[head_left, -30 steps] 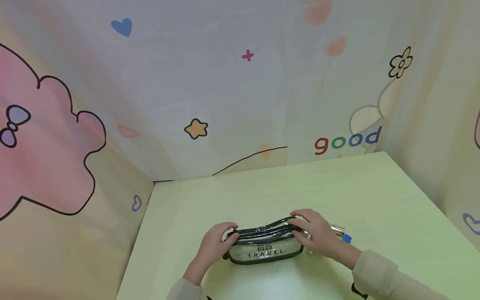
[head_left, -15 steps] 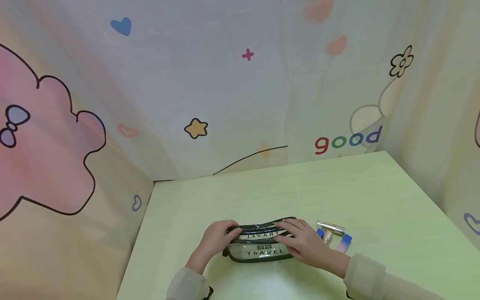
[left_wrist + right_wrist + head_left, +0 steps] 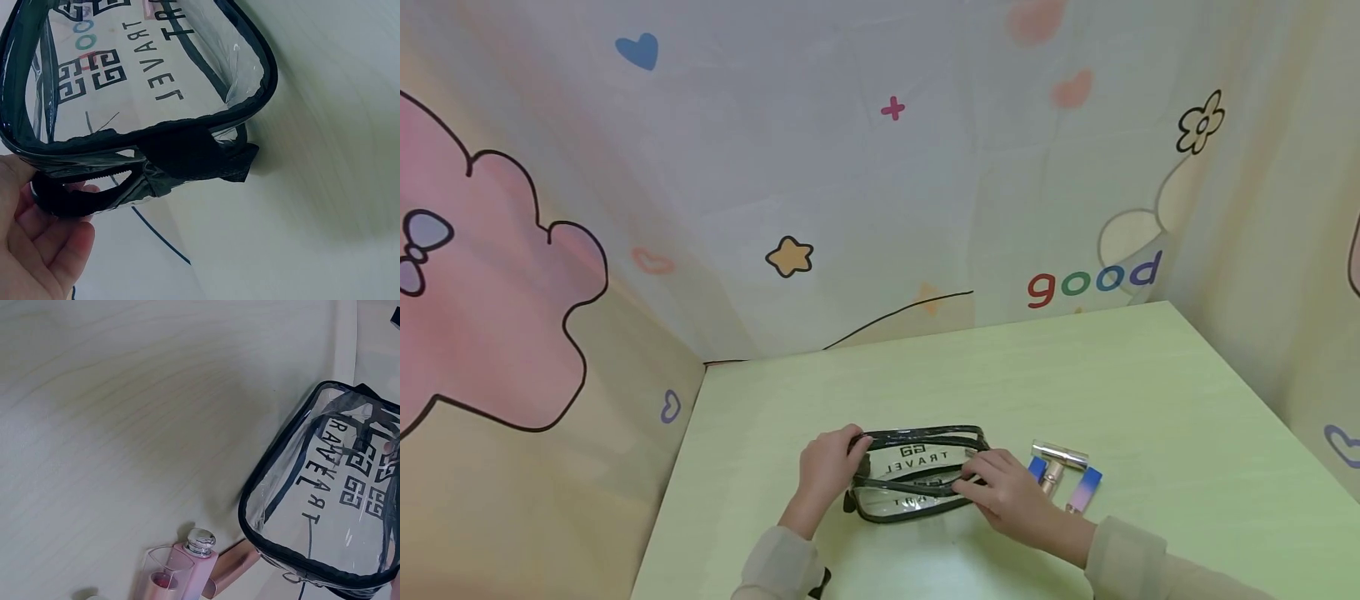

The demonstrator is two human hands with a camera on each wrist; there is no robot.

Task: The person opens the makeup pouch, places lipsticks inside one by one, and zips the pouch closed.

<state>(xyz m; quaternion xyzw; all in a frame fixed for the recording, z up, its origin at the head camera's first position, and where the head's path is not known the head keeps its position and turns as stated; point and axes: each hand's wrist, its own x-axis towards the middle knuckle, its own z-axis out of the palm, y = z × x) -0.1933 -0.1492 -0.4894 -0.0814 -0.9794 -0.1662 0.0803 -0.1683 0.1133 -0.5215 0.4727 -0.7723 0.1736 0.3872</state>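
Gripping a clear, black-trimmed TRAVEL pouch (image 3: 917,460) at one end with left hand (image 3: 826,468), at its near rim with right hand (image 3: 1009,498); with lipstick tubes (image 3: 1060,455) just beyond.

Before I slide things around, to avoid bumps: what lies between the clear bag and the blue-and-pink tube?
The head view shows the right hand, a blue item and a gold tube in between.
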